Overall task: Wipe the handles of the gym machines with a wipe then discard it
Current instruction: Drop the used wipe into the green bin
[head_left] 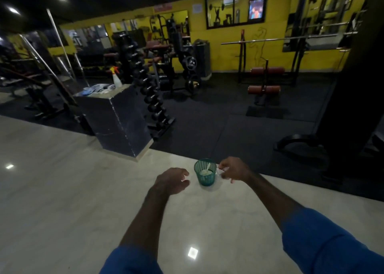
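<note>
A small green mesh waste basket (205, 180) stands on the pale tiled floor, with crumpled white wipes (205, 171) inside it. My right hand (234, 170) hovers just right of the basket's rim, fingers curled, and seems to pinch a small bit of white wipe (218, 170) at its fingertips. My left hand (172, 180) hangs just left of the basket with fingers loosely curled and holds nothing. The gym machines stand further back on the black mat.
A black box (122, 120) at the left holds a spray bottle (116, 76) and cloths (97, 88). Behind it stands a dumbbell rack (145, 82). A bench with red pads (265, 80) and barbell racks line the yellow wall. A dark pillar (353, 86) rises at right.
</note>
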### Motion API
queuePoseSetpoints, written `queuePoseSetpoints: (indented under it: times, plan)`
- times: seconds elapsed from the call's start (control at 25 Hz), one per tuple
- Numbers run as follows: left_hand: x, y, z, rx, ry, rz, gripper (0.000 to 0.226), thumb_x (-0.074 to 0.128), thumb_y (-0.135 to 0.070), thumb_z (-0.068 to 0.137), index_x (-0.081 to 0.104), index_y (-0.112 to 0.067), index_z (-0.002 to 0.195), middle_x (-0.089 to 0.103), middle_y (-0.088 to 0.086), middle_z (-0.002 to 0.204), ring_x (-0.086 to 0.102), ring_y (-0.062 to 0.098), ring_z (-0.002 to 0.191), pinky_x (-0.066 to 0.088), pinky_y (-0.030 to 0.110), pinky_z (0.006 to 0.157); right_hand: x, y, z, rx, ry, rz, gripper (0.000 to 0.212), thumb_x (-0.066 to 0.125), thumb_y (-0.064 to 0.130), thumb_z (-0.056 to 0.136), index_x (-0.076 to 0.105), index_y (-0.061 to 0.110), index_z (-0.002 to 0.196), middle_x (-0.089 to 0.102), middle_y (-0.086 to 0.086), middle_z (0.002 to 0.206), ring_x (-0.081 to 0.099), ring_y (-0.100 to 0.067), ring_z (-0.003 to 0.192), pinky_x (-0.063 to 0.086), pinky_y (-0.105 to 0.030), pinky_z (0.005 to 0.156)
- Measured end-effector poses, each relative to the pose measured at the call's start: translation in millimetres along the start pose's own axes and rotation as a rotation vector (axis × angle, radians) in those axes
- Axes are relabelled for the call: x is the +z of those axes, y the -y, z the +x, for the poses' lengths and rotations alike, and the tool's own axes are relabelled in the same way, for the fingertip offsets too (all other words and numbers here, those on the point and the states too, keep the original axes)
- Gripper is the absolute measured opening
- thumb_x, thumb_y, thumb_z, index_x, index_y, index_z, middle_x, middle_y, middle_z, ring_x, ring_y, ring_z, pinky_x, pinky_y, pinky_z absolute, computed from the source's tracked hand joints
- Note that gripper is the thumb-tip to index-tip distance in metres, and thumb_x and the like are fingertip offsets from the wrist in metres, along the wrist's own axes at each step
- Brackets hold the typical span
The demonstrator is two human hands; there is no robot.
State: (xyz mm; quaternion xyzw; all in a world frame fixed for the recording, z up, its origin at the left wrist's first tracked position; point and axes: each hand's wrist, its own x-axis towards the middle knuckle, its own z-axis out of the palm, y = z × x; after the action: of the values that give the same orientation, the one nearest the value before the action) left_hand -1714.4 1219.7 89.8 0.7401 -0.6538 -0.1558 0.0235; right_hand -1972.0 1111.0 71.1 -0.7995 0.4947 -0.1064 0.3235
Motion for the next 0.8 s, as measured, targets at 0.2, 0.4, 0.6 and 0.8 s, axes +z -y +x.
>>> queuePoseSetpoints:
  times: [0.2,0.4,0.6,0.8]
  plan:
    - [-0.7,59.6,152.8,0.002,0.08,-0.026,0.042,0.067,-0.048,0.098,0.064,-0.034,0.138,0.069,-0.011,0.132,0.06,0.014,0.127,0.052,0.031,0.102,11.4,-25.1,155.0,0.079,-0.01,0.015,0.031,0.079,0.002,0.079,0.077,0.005,0.11,0.076,-0.011,0.101,0.076,-0.027,0.079,0.06,-0.031,0.056]
    - [-18.1,111.8,287.2,-0.019,0.134,-0.055,0.042,0.065,-0.048,0.099,0.063,-0.033,0.138,0.069,-0.011,0.133,0.06,0.014,0.128,0.05,0.029,0.101,8.9,-31.3,295.5,0.197,0.032,0.006,0.028,0.076,-0.001,0.078,0.079,0.007,0.105,0.078,-0.014,0.096,0.068,-0.021,0.062,0.052,-0.02,0.041]
    - [-8.5,156.8,418.6,0.011,0.241,-0.09,0.044,0.063,-0.047,0.101,0.061,-0.031,0.142,0.068,-0.01,0.135,0.056,0.013,0.132,0.044,0.025,0.101,25.2,-44.1,419.2,0.269,0.081,-0.044,0.018,0.073,0.01,0.085,0.08,0.009,0.101,0.078,-0.012,0.096,0.067,-0.017,0.072,0.061,-0.032,0.063]
    - [17.2,194.8,554.3,0.058,0.352,-0.105,0.044,0.064,-0.047,0.1,0.06,-0.032,0.142,0.068,-0.01,0.134,0.055,0.013,0.134,0.044,0.025,0.105,50.8,-74.1,534.0,0.382,0.063,-0.024,0.026,0.077,0.009,0.081,0.078,0.014,0.107,0.075,-0.007,0.102,0.066,-0.019,0.081,0.049,-0.027,0.066]
